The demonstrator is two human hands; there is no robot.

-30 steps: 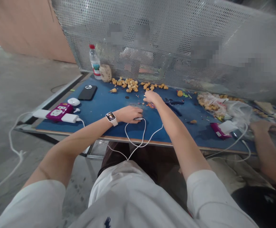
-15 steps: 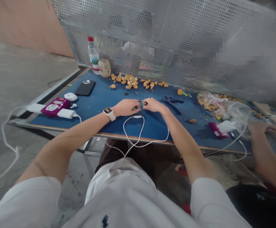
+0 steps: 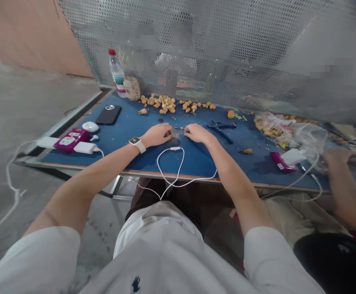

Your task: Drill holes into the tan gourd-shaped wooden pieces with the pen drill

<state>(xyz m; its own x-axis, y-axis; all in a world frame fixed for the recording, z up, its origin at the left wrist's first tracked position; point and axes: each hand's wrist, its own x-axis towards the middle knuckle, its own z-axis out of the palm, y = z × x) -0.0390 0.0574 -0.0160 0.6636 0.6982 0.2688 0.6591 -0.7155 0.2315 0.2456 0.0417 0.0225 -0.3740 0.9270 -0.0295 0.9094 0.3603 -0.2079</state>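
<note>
My left hand (image 3: 157,134) and my right hand (image 3: 196,132) rest close together on the blue table (image 3: 196,157), both with fingers curled in a pinch. Between their fingertips lies a small thin part (image 3: 179,128) that is too tiny to name. A watch (image 3: 135,142) sits on my left wrist. A white cable (image 3: 174,163) loops on the table just in front of my hands and hangs over the near edge. Behind my hands a heap of small orange-tan pieces (image 3: 165,104) lies near the mesh screen.
A black phone (image 3: 108,114), a white earbud case (image 3: 90,126) and a magenta device (image 3: 69,139) lie at left. A water bottle (image 3: 116,75) and a jar (image 3: 132,88) stand at the back. Dark pliers (image 3: 222,126) lie right of my hands. Another person's hands (image 3: 341,157) work by plastic bags (image 3: 300,136) at right.
My right hand drew back from the far pile toward me and met my left hand, which let go of the cable plug. Both hands now pinch at one spot.
</note>
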